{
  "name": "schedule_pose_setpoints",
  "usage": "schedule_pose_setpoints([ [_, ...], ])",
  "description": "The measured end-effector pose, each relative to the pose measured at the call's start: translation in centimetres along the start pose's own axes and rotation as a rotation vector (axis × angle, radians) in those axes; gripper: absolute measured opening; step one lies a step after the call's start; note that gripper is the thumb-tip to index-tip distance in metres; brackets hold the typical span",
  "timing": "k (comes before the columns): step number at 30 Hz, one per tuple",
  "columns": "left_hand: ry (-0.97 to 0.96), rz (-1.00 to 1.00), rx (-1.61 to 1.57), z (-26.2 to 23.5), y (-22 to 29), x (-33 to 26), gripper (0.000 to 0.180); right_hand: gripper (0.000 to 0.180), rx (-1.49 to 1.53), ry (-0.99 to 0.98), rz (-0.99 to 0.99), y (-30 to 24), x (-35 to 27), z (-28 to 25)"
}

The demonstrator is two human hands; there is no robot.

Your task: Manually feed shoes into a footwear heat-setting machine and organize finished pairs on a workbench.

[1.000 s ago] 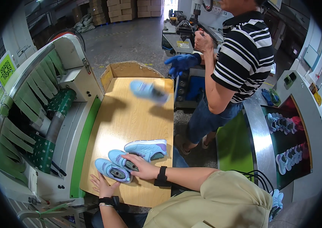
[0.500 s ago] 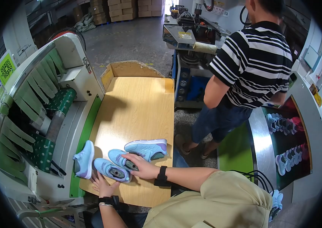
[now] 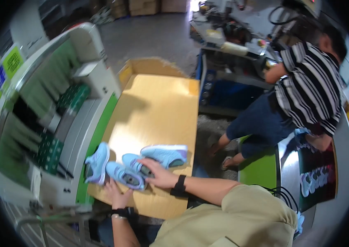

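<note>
Four small light-blue sneakers lie at the near end of a pale wooden counter (image 3: 158,103), close to the person's body. The right hand (image 3: 158,175) rests flat, fingers spread, on top of the middle sneaker (image 3: 135,164), pressing rather than gripping it, with a black band on the wrist behind it. The left hand (image 3: 117,193) lies open, palm down on the counter, its fingertips at the heel of the nearest sneaker (image 3: 123,177); whether they truly touch it is hard to tell through the blur. A third sneaker (image 3: 165,154) lies on its side just right of the right hand, and a fourth sneaker (image 3: 98,162) tilts against the green edge of the grey machine (image 3: 59,119) on the left. The shoes look light, with soft fabric uppers and stiffer soles, so they should slide easily on the smooth wood; the heel collar or the sole edges seem the surest places to take hold. Across the counter a co-worker in a striped shirt (image 3: 306,90) bends over a cluttered bench (image 3: 232,41).
</note>
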State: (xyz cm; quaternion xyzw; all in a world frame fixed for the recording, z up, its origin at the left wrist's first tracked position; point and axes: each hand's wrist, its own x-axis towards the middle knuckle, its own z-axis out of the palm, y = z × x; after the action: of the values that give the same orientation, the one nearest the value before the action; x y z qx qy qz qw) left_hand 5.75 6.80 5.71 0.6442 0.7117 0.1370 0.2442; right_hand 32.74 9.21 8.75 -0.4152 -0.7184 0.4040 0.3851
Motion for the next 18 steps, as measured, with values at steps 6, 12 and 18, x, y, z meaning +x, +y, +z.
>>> schedule_pose_setpoints([
  [6, -0.131, 0.150, -0.256, -0.5, 3.2, -1.3, 0.115, 0.081, -0.040, 0.094, 0.074, 0.1, 0.0, -1.7],
  [12, -0.016, 0.176, -0.538, -2.6, 7.0, -3.8, 0.124, 0.094, 0.091, -0.016, 0.062, -0.4, -0.2, -1.5],
  [18, 0.219, 0.223, -0.523, 0.0, 10.5, -3.5, 0.134, 0.094, 0.008, -0.010, 0.032, -0.6, -1.1, -1.2],
])
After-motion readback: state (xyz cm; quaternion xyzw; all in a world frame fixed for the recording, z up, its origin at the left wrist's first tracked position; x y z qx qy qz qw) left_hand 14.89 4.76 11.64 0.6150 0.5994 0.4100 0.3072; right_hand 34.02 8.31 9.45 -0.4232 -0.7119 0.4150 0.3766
